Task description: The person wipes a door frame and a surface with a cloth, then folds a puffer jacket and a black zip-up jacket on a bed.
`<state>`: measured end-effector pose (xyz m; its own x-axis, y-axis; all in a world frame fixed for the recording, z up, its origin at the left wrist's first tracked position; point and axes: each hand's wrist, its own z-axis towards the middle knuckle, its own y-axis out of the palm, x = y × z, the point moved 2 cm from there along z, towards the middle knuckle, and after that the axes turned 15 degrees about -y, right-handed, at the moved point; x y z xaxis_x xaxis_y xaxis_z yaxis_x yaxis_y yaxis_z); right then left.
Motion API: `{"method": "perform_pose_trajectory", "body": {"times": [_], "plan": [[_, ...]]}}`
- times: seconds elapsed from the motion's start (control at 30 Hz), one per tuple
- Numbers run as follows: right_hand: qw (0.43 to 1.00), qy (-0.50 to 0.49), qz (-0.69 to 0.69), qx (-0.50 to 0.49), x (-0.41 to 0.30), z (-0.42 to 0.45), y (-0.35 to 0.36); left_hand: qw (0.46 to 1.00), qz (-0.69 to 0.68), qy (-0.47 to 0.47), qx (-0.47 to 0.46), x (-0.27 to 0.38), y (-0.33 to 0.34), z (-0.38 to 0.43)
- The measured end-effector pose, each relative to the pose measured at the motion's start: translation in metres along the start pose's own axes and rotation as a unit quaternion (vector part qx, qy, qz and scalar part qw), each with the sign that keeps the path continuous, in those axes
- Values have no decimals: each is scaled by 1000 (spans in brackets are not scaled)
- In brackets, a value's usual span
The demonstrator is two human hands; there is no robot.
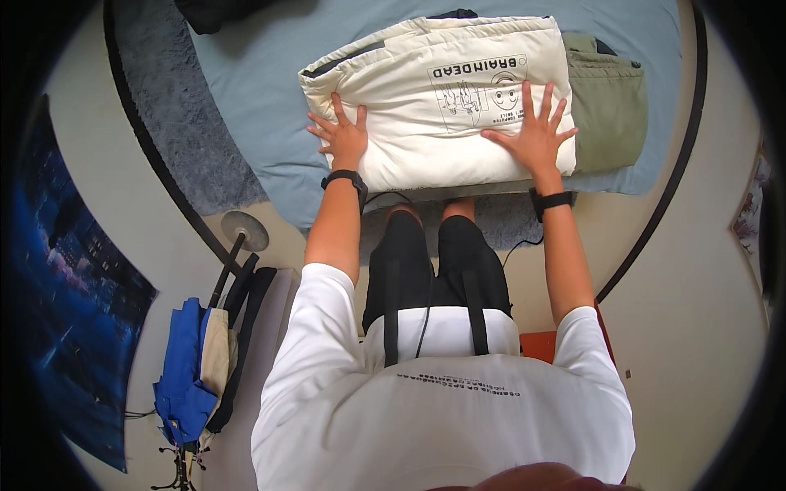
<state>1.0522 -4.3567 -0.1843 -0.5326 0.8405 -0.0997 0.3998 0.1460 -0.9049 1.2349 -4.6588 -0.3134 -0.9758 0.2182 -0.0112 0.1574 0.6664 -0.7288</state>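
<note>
A folded cream padded garment [417, 129] with a black printed design lies on the blue bed sheet [258, 129]. My left hand [345, 136] rests flat on its left end, fingers spread. On the right end, my right hand [538, 136] presses palm down with spread fingers, partly over the print. Neither hand grips the fabric. A dark strip shows along the garment's upper left fold. Beside it on the right is a folded olive-green garment [608, 116], its left part hidden by the cream one.
Black fabric [233, 12] lies at the bed's far left corner. A coat stand with a round base [245, 231] holds a blue garment [184, 374] at lower left. Grey carpet [178, 116] borders the bed. A dark blue poster [80, 294] hangs on the left wall.
</note>
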Motion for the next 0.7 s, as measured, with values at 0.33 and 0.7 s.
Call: {"method": "perform_pose_trajectory", "body": {"times": [0.33,0.7], "plan": [[996,-61,50,38,29,34,58,993,-27,26,108,-1,26,9],[990,-84,88,74,34,35,68,995,-14,22,95,-3,19,9]]}}
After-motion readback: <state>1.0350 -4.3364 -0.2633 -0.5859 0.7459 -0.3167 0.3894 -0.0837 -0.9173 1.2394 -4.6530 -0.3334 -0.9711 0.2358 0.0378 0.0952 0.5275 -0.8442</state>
